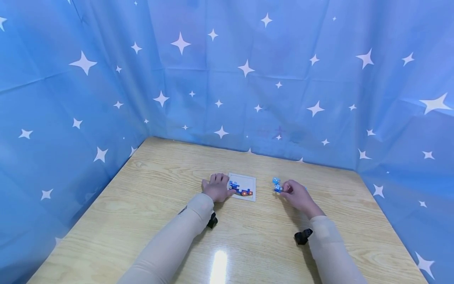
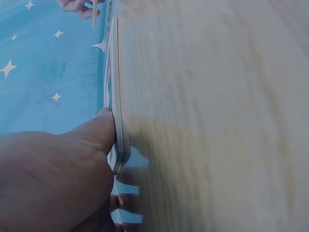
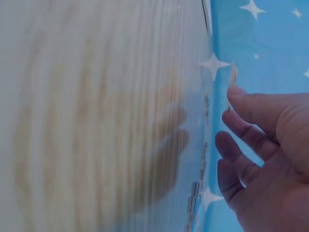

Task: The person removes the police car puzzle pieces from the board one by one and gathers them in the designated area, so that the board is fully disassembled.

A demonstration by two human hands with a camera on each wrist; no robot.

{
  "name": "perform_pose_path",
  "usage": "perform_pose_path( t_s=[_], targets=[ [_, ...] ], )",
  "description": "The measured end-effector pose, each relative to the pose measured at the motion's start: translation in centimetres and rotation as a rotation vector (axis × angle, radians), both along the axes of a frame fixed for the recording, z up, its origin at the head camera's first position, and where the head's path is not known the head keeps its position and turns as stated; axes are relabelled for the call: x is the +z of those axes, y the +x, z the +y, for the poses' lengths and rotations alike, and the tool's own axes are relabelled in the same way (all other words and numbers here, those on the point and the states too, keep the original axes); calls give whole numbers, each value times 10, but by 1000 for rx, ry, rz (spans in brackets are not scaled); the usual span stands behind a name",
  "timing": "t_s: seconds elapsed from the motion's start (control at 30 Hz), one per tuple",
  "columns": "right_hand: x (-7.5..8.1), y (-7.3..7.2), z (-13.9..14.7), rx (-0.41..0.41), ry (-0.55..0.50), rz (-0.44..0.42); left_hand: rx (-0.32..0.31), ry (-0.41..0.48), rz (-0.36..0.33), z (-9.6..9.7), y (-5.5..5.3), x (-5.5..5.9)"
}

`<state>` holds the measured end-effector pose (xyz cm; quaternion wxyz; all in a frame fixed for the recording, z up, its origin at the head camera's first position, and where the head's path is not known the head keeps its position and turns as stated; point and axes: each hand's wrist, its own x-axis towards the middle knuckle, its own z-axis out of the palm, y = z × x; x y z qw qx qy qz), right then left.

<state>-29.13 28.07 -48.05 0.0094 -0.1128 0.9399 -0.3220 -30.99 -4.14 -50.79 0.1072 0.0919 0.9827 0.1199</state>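
Because the right hand's (image 1: pixel 296 195) curled fingers overlap in the head view, only part of the blue-and-white puzzle piece (image 1: pixel 276 182) that they pinch shows; in the right wrist view it is a thin sliver at the thumb tip, raised off the table (image 1: pixel 170 173). More pieces (image 3: pixel 193 198) lie along the wood beside that hand, but they are seen so nearly edge-on that their shapes and number cannot be told. The left hand (image 1: pixel 217 189) grips nothing: its fingers spread over the wood at the left edge of the puzzle board (image 1: pixel 249 180), and its thumb rests on that edge, covering part of the printed picture (image 1: pixel 245 193).

The board lies flat near the middle of the table's width, closer to the far edge than to the near edge, which the frame cuts off. Both far corners show, against the starry curtain (image 1: pixel 227 86). A strip of wood separates the board's right edge from the held piece, and broader stretches run toward the table's left and right edges. The picture has blue shapes and orange rounds; its detail is too small to read. A faint pinkish mark (image 1: pixel 279 130) low on the curtain is too blurred to tell whether it is writing.
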Motion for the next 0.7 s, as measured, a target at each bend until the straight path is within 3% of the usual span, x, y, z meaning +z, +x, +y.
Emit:
perform_pose_path(
  t_s=[0.7],
  targets=[
    [2, 5, 19, -54, 83, -61, -3, -16, -2, -1, 1, 1]
  ],
)
